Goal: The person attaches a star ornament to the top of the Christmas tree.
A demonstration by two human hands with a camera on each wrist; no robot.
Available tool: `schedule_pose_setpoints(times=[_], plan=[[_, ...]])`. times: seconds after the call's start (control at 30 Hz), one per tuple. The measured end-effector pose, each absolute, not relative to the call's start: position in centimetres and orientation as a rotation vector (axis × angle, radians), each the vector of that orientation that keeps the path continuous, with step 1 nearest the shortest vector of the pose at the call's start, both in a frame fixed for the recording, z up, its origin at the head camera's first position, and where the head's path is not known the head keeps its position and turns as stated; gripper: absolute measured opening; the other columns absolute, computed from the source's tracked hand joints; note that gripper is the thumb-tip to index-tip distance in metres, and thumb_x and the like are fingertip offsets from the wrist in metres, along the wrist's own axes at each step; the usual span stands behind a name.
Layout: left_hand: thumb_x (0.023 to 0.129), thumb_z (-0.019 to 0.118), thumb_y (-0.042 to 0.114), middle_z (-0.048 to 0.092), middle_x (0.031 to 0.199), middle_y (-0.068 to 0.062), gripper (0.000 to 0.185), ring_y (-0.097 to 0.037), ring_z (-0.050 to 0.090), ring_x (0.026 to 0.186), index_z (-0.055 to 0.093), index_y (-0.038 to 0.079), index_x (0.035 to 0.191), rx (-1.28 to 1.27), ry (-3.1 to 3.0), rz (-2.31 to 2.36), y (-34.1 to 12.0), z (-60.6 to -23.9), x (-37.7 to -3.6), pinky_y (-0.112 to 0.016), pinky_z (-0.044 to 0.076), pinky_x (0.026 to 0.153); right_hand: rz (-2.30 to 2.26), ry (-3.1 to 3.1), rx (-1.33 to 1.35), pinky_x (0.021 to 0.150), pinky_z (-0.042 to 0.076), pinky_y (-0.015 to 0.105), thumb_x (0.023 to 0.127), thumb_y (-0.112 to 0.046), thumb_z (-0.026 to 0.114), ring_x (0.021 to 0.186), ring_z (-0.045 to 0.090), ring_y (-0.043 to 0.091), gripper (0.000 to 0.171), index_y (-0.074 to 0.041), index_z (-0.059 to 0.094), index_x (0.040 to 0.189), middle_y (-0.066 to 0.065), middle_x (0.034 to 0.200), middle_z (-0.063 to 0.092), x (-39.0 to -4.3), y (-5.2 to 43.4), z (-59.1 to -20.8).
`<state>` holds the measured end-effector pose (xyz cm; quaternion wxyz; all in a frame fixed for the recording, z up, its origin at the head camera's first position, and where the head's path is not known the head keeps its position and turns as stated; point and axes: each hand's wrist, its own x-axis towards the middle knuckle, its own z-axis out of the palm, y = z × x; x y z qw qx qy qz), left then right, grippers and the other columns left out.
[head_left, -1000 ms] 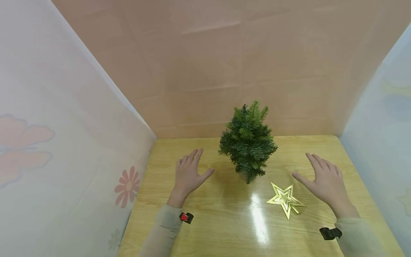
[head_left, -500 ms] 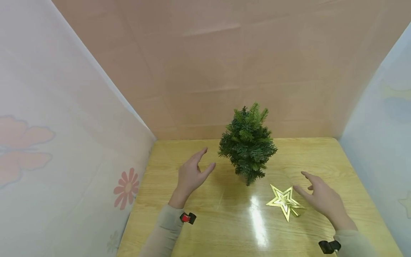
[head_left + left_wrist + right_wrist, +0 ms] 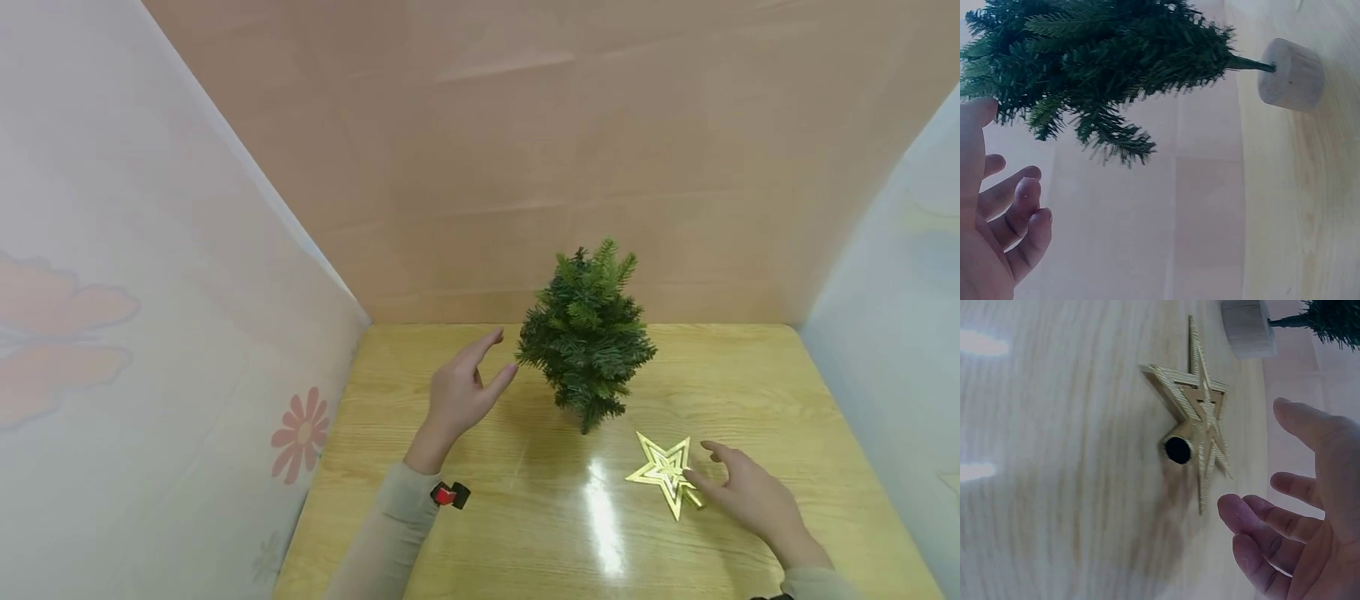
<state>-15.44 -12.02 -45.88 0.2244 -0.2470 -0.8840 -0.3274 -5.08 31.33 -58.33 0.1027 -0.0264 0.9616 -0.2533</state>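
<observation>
Left hand (image 3: 459,393) raised, fingers straight, thumb apart, holding nothing; right hand (image 3: 750,493) low, fingers loosely spread, forearm angled inward

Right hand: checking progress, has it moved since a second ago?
Yes. The right hand came down and toward the gold star, its fingertips now at the star's edge.

Bare table (image 3: 480,533) lies between hands; only the tree (image 3: 588,333) stands upright.

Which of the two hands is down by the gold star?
The right hand, low over the table with its fingertips at the gold star. The left hand is raised beside the small green tree instead.
</observation>
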Motion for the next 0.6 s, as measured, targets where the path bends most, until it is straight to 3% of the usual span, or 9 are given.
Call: schedule_pose_setpoints(times=[0.13, 0.27, 0.6], plan=[[0.093, 0.058, 0.047, 0.060, 0.127, 0.010, 0.054, 0.004, 0.034, 0.042, 0.047, 0.027, 0.142, -0.680, -2.404, -0.889, -11.5, -45.3, -15.8, -0.019, 0.030, 0.038, -0.739, 2.827, -0.082, 0.066, 0.047, 0.055, 0.085, -0.064, 0.056, 0.098, 0.061, 0.040, 0.084, 0.000, 0.045, 0.139, 0.025, 0.125, 0.057, -4.5, 31.1, -59.3], [0.093, 0.057, 0.047, 0.063, 0.121, 0.007, 0.053, 0.004, 0.034, 0.044, 0.048, 0.026, 0.141, -0.693, -2.390, -0.881, -11.1, -44.8, -16.1, -0.019, 0.030, 0.038, -0.703, 2.834, -0.074, 0.066, 0.047, 0.058, 0.084, -0.066, 0.057, 0.099, 0.060, 0.044, 0.086, 0.003, 0.048, 0.135, 0.027, 0.122, 0.057, -4.1, 30.9, -60.0], [0.093, 0.057, 0.046, 0.064, 0.117, 0.008, 0.052, 0.004, 0.033, 0.043, 0.051, 0.023, 0.139, -0.712, -2.349, -0.924, -10.4, -44.1, -16.7, -0.019, 0.030, 0.039, -0.684, 2.880, -0.073, 0.062, 0.048, 0.056, 0.081, -0.065, 0.062, 0.090, 0.061, 0.040, 0.083, 0.001, 0.053, 0.130, 0.021, 0.117, 0.054, -3.4, 30.6, -61.2]])
